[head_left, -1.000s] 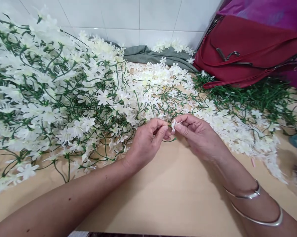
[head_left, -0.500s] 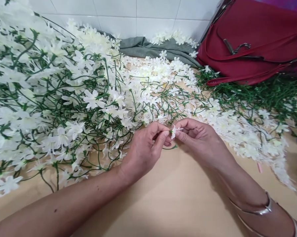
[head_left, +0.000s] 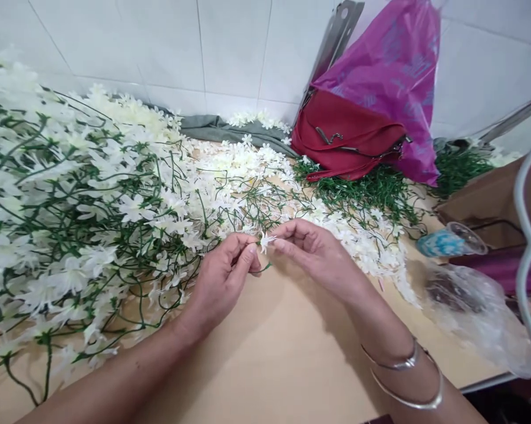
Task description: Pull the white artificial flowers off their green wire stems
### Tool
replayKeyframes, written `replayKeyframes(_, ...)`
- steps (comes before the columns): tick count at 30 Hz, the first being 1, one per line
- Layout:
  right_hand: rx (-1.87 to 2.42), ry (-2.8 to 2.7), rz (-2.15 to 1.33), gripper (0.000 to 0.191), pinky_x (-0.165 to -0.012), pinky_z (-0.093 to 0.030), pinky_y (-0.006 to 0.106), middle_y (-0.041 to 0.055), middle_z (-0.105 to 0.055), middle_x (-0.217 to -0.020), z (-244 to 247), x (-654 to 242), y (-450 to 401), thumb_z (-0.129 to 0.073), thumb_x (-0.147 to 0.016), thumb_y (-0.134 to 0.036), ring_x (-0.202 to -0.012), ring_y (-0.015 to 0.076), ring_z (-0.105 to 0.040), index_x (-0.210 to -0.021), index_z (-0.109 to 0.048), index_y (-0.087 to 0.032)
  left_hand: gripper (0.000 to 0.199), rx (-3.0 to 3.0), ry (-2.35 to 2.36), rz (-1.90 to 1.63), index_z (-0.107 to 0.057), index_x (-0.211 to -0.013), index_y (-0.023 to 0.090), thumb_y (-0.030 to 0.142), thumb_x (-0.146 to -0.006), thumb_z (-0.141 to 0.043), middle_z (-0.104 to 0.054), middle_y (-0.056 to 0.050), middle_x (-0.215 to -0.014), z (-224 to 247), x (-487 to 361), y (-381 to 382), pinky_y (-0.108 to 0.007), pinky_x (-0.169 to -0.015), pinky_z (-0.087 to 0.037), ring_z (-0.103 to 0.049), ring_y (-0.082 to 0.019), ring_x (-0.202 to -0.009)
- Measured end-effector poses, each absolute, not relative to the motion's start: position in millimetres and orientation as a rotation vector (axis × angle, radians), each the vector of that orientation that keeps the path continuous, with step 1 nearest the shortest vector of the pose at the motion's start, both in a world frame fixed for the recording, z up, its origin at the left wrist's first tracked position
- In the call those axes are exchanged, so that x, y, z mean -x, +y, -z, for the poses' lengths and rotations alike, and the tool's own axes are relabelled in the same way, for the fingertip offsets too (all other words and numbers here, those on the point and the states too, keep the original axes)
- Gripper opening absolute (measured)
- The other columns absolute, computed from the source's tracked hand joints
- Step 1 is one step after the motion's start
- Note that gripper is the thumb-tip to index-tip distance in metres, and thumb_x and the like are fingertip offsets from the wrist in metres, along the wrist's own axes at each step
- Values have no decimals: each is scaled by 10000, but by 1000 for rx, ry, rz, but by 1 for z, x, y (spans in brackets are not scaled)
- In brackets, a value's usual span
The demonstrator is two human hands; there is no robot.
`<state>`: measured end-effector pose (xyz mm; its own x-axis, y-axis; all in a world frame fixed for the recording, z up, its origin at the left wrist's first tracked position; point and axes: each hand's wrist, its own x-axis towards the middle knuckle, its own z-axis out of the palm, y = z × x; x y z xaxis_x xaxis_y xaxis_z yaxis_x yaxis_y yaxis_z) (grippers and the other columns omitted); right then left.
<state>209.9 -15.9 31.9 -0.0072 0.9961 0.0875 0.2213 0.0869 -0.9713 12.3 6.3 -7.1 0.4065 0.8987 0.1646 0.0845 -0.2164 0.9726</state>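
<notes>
My left hand (head_left: 225,280) pinches the green stem of a small white flower (head_left: 265,242) between thumb and forefinger; a bit of stem curls out below its fingers. At the flower's right side, my right hand (head_left: 316,256) has its thumb and forefinger closed on the thin white filaments. Bangles circle the right wrist. To the left rises a big heap of white artificial flowers on green stems (head_left: 132,207). Beyond the hands, loose white petals and green stems (head_left: 243,171) cover the table (head_left: 256,359).
A red bag (head_left: 349,132) and a purple plastic bag (head_left: 393,76) lean near the tiled wall, beside green foliage (head_left: 366,191). A clear cup with blue contents (head_left: 446,241), crumpled clear plastic (head_left: 472,312) and a white wavy bar (head_left: 524,235) are at the right.
The view has swung right, bringing in the purple bag, cup and clear plastic. Both hands keep nearly the same hold on the flower.
</notes>
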Motion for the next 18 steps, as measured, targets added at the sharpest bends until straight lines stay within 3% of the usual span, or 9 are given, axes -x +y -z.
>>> replayKeyframes(4, 1653, -1573, -490, 117, -719, -489, 330, 41, -725, -822, -50, -254, -16, -711, -879, -333, -749, 199, -638, -872, -711, -216, 239, -1519, 864, -911, -564, -1188, 202, 398, -1069, -496, -670, 18, -794, 5, -13, 4, -251, -668, -548, -673, -127, -651)
replayKeyframes(7, 1917, -1683, -249, 84, -670, -444, 334, 40, -735, -774, -55, -281, -11, -660, -866, -287, -693, 209, -627, -831, -703, -223, 221, -1478, 813, -928, -498, -1227, 207, 357, -1064, -500, -686, 16, -795, 3, -14, 3, -255, -714, -574, -686, -137, -712)
replayKeyframes(10, 2066, -1809, -169, 103, -634, -416, 315, 36, -741, -769, -54, -290, 0, -622, -860, -236, -677, 205, -635, -882, -722, -228, 109, -1505, 735, -955, -530, -1122, 218, 295, -1064, -480, -685, 6, -808, 1, -14, 3, -278, -775, -580, -682, -147, -779)
replayKeyframes(13, 2242, -1900, -29, 192, -608, -393, 300, 43, -749, -828, -49, -288, 12, -627, -796, -148, -668, 198, -643, -917, -750, -235, 215, -1735, 708, -974, -647, -918, 205, 208, -1041, -472, -711, -28, -862, 0, -11, 4, -288, -790, -540, -672, -155, -816)
replayKeyframes(18, 2322, -1929, 34, 123, -601, -379, 303, 63, -727, -814, -49, -292, 19, -642, -761, -132, -672, 209, -636, -692, -691, -220, 260, -1823, 787, -1097, -737, -941, 197, 129, -988, -491, -771, -50, -934, -1, -9, 5, -318, -862, -544, -718, -179, -893)
